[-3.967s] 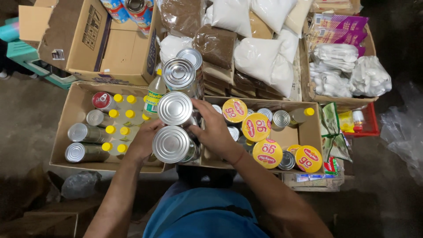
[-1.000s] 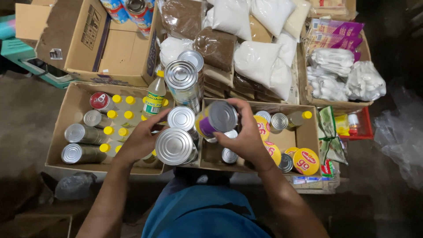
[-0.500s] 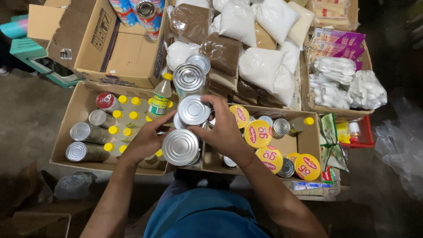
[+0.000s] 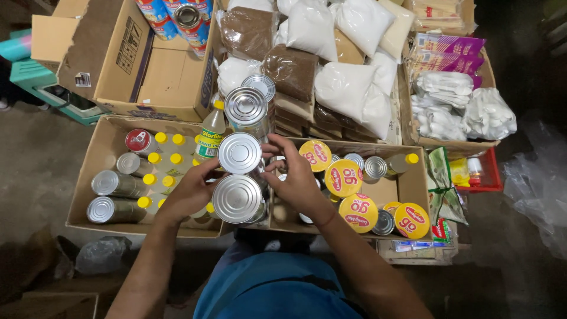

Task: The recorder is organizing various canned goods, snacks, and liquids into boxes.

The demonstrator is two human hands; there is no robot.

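Three tall silver tins stand in a row between two open boxes: a near tin [image 4: 237,198], a middle tin [image 4: 239,153] and a far tin [image 4: 246,107]. My left hand [image 4: 188,192] presses against the left side of the near and middle tins. My right hand [image 4: 293,177] grips the right side of the middle tin, fingers curled around it. Behind the far tin a smaller tin [image 4: 260,86] rests on the stacked bags.
The left box [image 4: 88,177] holds lying tins and yellow-capped bottles [image 4: 158,167]. The right box [image 4: 413,183] holds yellow-lidded cups [image 4: 344,178] and small tins. Bags of white and brown goods [image 4: 331,59] lie beyond, and an open carton [image 4: 147,77] sits at the far left.
A second ago my right hand held a purple-labelled tin tilted up; it now stands upright as the middle tin in the row, both hands around it.
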